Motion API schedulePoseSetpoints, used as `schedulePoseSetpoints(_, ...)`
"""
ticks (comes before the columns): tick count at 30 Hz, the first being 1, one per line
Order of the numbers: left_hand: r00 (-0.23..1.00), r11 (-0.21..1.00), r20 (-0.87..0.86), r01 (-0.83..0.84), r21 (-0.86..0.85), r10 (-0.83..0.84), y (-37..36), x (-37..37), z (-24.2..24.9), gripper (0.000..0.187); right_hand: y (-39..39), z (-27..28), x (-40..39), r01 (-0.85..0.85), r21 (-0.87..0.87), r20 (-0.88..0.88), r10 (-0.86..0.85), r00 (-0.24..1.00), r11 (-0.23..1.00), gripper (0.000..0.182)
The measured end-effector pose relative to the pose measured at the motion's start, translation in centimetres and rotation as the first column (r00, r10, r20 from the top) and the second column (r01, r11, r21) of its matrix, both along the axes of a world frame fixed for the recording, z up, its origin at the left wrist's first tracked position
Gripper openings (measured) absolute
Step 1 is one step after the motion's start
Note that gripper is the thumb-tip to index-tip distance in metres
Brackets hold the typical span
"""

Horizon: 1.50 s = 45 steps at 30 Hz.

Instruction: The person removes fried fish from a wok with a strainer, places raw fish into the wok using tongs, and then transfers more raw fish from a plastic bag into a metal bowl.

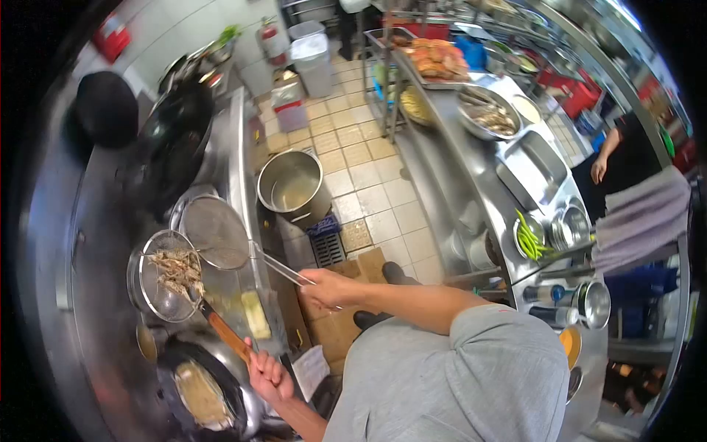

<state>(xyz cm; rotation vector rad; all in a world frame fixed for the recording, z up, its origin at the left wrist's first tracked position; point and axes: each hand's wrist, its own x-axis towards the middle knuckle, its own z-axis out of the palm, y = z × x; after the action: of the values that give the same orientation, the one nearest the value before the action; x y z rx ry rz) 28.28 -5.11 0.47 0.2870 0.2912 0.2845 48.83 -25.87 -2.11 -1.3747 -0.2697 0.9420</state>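
Note:
My left hand is closed around the wooden handle of a round strainer. In its bowl lies a heap of brown, crisp-looking pieces. Higher up, my right hand grips the long wire handle of a fine-mesh skimmer, whose flat round mesh is beside the strainer's rim. Metal rims show beneath both tools. Nearer to me, a dark wok holds pale brown, cloudy liquid. A yellowish block lies on the steel stove top beside my left hand.
A big metal pot stands on the tiled floor. Dark woks line the far stove. Across the aisle, a steel counter carries a bowl of fish, a metal pan and green chillies. Another person's hand shows beyond it.

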Motion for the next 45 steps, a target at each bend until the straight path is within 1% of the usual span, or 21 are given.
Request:
schedulePoseSetpoints(1, 0.999, 0.999, -0.022, 0.03, 0.034, -0.029, -1.2, 0.3, 0.7, 0.038, -2.5, 0.9, -0.1, 0.021, 0.024, -0.055, -0.02, 0.998, 0.999, 0.015)
schedulePoseSetpoints(2, 0.998, 0.996, -0.044, 0.053, 0.067, -0.05, -2.4, 0.8, 1.4, 0.039, -4.4, 0.1, 0.1, 0.052, 0.018, -0.064, -0.051, 0.997, 0.998, 0.018)
schedulePoseSetpoints(4, 0.985, 0.981, -0.08, 0.161, 0.104, -0.153, -4.8, 2.6, 3.0, 0.04, -9.5, 1.2, 0.7, 0.174, 0.021, -0.148, -0.169, 0.974, 0.985, 0.021)
schedulePoseSetpoints(7, 0.943, 0.943, -0.157, 0.313, 0.114, -0.294, -8.2, 5.8, 4.6, 0.044, -16.1, 2.3, 0.7, 0.398, 0.053, -0.17, -0.385, 0.907, 0.916, 0.03)
schedulePoseSetpoints(10, 0.867, 0.862, -0.199, 0.487, 0.143, -0.457, -11.9, 10.8, 5.5, 0.045, -22.5, 3.9, 1.1, 0.559, 0.023, -0.161, -0.548, 0.821, 0.829, 0.038)
schedulePoseSetpoints(12, 0.786, 0.765, -0.192, 0.617, 0.186, -0.588, -14.4, 14.8, 5.5, 0.046, -26.6, 5.0, 1.7, 0.655, 0.0, -0.175, -0.645, 0.744, 0.755, 0.041)
schedulePoseSetpoints(14, 0.69, 0.657, -0.199, 0.724, 0.21, -0.696, -17.5, 19.0, 6.2, 0.048, -30.8, 5.1, 2.4, 0.744, 0.003, -0.178, -0.732, 0.657, 0.668, 0.042)
schedulePoseSetpoints(16, 0.621, 0.592, -0.226, 0.784, 0.187, -0.75, -21.1, 23.0, 7.3, 0.049, -34.5, 4.5, 3.0, 0.824, 0.041, -0.176, -0.808, 0.563, 0.565, 0.041)
schedulePoseSetpoints(17, 0.582, 0.554, -0.241, 0.813, 0.179, -0.776, -22.8, 25.0, 7.8, 0.049, -36.4, 4.5, 3.6, 0.85, 0.023, -0.144, -0.84, 0.523, 0.526, 0.04)
schedulePoseSetpoints(19, 0.48, 0.435, -0.291, 0.876, 0.209, -0.827, -25.7, 28.8, 8.7, 0.05, -39.4, 5.1, 4.0, 0.899, -0.018, -0.095, -0.895, 0.435, 0.439, 0.039)
schedulePoseSetpoints(21, 0.401, 0.329, -0.352, 0.911, 0.247, -0.846, -28.5, 32.4, 9.3, 0.05, -42.0, 4.8, 4.3, 0.933, 0.014, -0.09, -0.929, 0.36, 0.36, 0.037)
schedulePoseSetpoints(22, 0.374, 0.266, -0.4, 0.916, 0.3, -0.837, -30.0, 33.9, 9.9, 0.05, -42.9, 4.1, 4.4, 0.948, 0.02, -0.094, -0.943, 0.318, 0.318, 0.038)
schedulePoseSetpoints(26, 0.267, 0.119, -0.477, 0.941, 0.317, -0.837, -34.0, 39.2, 11.0, 0.046, -44.9, 3.7, 4.8, 0.985, 0.029, -0.1, -0.98, 0.174, 0.172, 0.04)
schedulePoseSetpoints(29, 0.205, 0.017, -0.513, 0.938, 0.347, -0.834, -36.0, 43.2, 10.8, 0.046, -45.1, 4.2, 5.6, 0.996, 0.005, -0.105, -0.991, 0.089, 0.089, 0.043)
schedulePoseSetpoints(32, 0.111, -0.112, -0.542, 0.925, 0.363, -0.833, -36.4, 47.6, 10.1, 0.047, -44.0, 4.4, 7.0, 0.998, -0.053, -0.049, -0.998, 0.029, 0.031, 0.044)
schedulePoseSetpoints(35, 0.057, -0.227, -0.571, 0.882, 0.414, -0.819, -36.3, 52.4, 8.6, 0.048, -42.1, 4.2, 8.8, 0.995, -0.033, -0.082, -0.992, -0.093, -0.09, 0.045)
schedulePoseSetpoints(38, 0.007, -0.343, -0.596, 0.812, 0.472, -0.803, -35.6, 57.5, 7.6, 0.043, -39.6, 4.7, 10.9, 0.983, -0.026, -0.105, -0.977, -0.184, -0.183, 0.047)
schedulePoseSetpoints(39, -0.003, -0.368, -0.597, 0.789, 0.491, -0.802, -35.4, 59.1, 7.4, 0.041, -38.6, 5.0, 11.7, 0.977, -0.053, -0.077, -0.975, -0.21, -0.206, 0.047)
schedulePoseSetpoints(40, -0.045, -0.413, -0.602, 0.768, 0.489, -0.797, -35.2, 60.7, 7.6, 0.038, -37.5, 5.3, 12.6, 0.97, -0.079, -0.048, -0.971, -0.232, -0.228, 0.047)
schedulePoseSetpoints(43, -0.071, -0.523, -0.653, 0.666, 0.532, -0.754, -35.1, 65.1, 8.0, 0.038, -34.9, 6.3, 15.2, 0.946, -0.123, 0.016, -0.954, -0.3, -0.299, 0.048)
schedulePoseSetpoints(45, -0.087, -0.561, -0.659, 0.614, 0.556, -0.747, -34.9, 68.1, 7.2, 0.036, -33.4, 6.9, 16.4, 0.93, -0.138, 0.029, -0.94, -0.34, -0.341, 0.048)
